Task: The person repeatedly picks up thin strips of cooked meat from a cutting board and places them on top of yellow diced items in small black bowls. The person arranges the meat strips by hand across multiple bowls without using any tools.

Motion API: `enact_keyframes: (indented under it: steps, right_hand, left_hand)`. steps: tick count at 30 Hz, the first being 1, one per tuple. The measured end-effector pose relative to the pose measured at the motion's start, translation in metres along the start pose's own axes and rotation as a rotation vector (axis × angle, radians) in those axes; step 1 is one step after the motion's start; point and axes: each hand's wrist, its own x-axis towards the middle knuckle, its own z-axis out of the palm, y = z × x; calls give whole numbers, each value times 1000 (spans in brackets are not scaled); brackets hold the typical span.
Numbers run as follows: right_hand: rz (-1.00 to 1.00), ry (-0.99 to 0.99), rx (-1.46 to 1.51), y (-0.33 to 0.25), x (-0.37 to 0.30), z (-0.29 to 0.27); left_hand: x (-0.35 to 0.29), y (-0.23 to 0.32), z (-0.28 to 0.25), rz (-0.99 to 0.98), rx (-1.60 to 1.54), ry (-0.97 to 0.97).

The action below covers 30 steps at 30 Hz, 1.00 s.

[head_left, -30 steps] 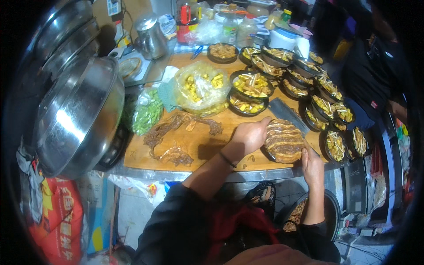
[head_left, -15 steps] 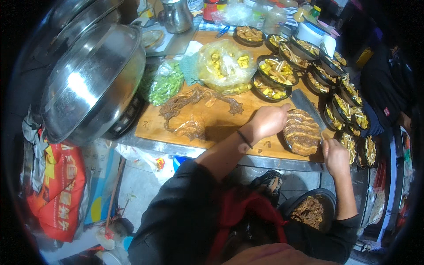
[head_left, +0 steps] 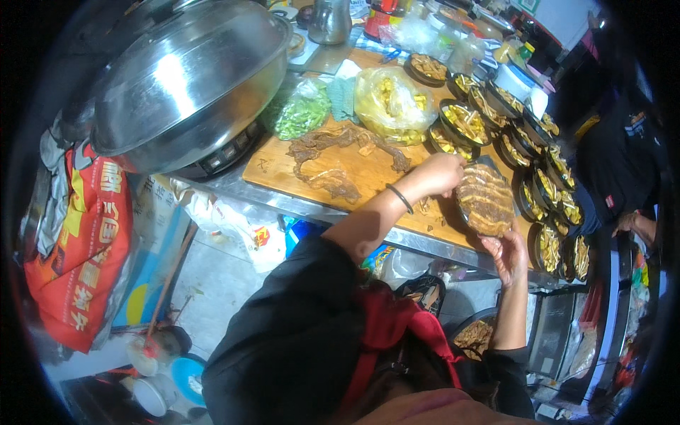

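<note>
The sliced meat (head_left: 486, 197), laid in browned, overlapping strips, fills a round dark bowl (head_left: 464, 217) at the right end of a wooden board (head_left: 273, 166), its top tilted toward the person's body; from here I cannot tell whether its base touches the wood. The left hand (head_left: 440, 176) curls at the bowl's upper left, fingertips drawn together at the rim, though whether they pinch it or only touch it I cannot tell. The right hand (head_left: 508, 256) cups the lower right edge from underneath, fingers bent against it, right by the near edge of the bench (head_left: 280, 203). Room is tight on the right: black bowls (head_left: 536, 244) filled with yellow and pale pieces crowd close, leaving a narrow gap. Behind the left hand, two more stacked bowls stand near. To the left there is more room, with plain wood showing between the left forearm and an uneven strip of dark brown food (head_left: 340, 145). Along the board's far side sit a clear bag of yellow chunks (head_left: 372, 106), a teal cloth (head_left: 342, 98) and a bag of green vegetables (head_left: 301, 110). Past the board's left edge, a large lidded steel pan (head_left: 188, 78) takes up the bench corner. Below the near edge, beside the right forearm, is a tub of chopped brown food (head_left: 467, 319). Another person in black (head_left: 613, 159) stands beyond the bowls at right.
</note>
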Motion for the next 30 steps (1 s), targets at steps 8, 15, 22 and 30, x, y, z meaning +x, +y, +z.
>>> enact_keyframes:
  steps: [8,15,22,30]
  right_hand:
    - [-10,-259,-116,-47,72,161]
    - [-57,-168,-32,-3,179,301]
    - [-73,-29,-14,56,286,368]
    - [5,-154,-22,91,336,389]
  left_hand:
    - [-36,-7,-123,97,-579,351]
    - [-54,-36,-187,235,-708,804]
    - [-58,-67,-189,269,-827,962]
    - [-66,-63,-189,354,-979,980]
